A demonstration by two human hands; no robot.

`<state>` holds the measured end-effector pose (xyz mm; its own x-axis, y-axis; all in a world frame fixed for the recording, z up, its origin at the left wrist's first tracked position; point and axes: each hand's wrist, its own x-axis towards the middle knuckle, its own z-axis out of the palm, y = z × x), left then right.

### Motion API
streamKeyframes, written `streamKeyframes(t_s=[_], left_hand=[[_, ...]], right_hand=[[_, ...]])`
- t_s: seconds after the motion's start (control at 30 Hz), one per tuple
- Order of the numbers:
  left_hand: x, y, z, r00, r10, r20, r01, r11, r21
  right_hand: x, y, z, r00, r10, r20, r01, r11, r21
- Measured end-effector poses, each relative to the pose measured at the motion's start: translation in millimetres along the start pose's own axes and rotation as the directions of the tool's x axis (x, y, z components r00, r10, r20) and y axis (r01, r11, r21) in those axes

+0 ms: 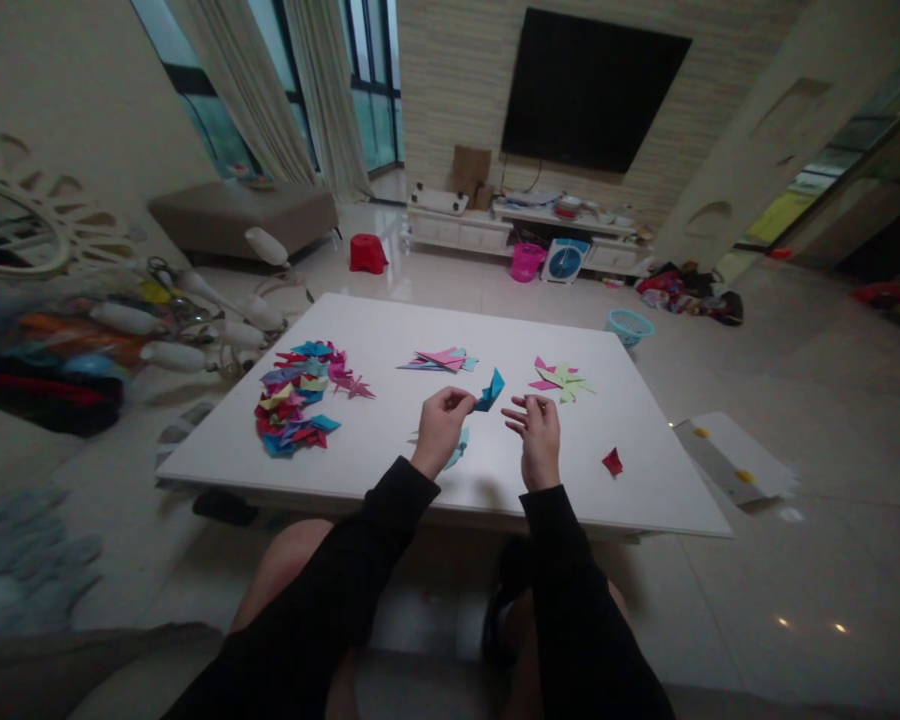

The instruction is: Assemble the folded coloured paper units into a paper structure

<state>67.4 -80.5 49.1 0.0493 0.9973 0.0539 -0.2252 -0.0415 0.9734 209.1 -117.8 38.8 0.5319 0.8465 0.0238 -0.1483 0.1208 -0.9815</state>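
Note:
My left hand is raised over the white table and pinches a folded blue paper piece by its left end. My right hand hovers just right of it, fingers spread and loosely curled, holding nothing. Another light blue paper piece lies on the table under my left wrist. A small red folded piece lies right of my right hand.
A heap of coloured folded papers lies at the table's left. Pink and blue pieces and pink and green pieces lie further back. A cluttered shelf with scissors stands left; white sheets lie on the floor at right.

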Motion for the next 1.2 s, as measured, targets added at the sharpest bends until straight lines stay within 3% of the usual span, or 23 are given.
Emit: streamKeyframes(t_s=[0.1, 0.17, 0.27, 0.33, 0.47, 0.7, 0.97, 1.2], left_hand=[[18, -14, -1.0, 0.999, -0.016, -0.047, 0.015, 1.000, -0.016], [27, -25, -3.2, 0.993, -0.093, -0.073, 0.088, 0.993, -0.079], [37, -39, -4.4, 0.978, -0.209, -0.026, 0.199, 0.956, -0.216], [43, -43, -4.9, 0.975, -0.221, 0.010, 0.216, 0.940, -0.265], [52, -43, -10.2, 0.984, -0.176, -0.015, 0.166, 0.951, -0.259], [60, -36, -22.2, 0.998, -0.054, 0.026, 0.056, 0.996, -0.068], [45, -24, -25.9, 0.995, 0.046, 0.084, -0.051, 0.997, 0.055], [39, -23, -36.9, 0.997, 0.043, 0.066, -0.052, 0.990, 0.132]], right_hand=[[5, -1, 5, 0.999, 0.011, 0.046, -0.009, 0.999, -0.041], [7, 1, 13, 0.996, -0.010, 0.089, 0.017, 0.997, -0.079], [13, 5, 28, 0.992, -0.061, 0.111, 0.076, 0.988, -0.134], [18, 8, 36, 0.989, -0.082, 0.123, 0.101, 0.983, -0.153], [26, 12, 47, 0.986, -0.087, 0.145, 0.108, 0.983, -0.147], [25, 16, 55, 0.981, -0.071, 0.181, 0.101, 0.982, -0.159], [14, 15, 55, 0.972, -0.086, 0.219, 0.124, 0.979, -0.164], [5, 16, 54, 0.965, -0.111, 0.237, 0.160, 0.967, -0.197]])
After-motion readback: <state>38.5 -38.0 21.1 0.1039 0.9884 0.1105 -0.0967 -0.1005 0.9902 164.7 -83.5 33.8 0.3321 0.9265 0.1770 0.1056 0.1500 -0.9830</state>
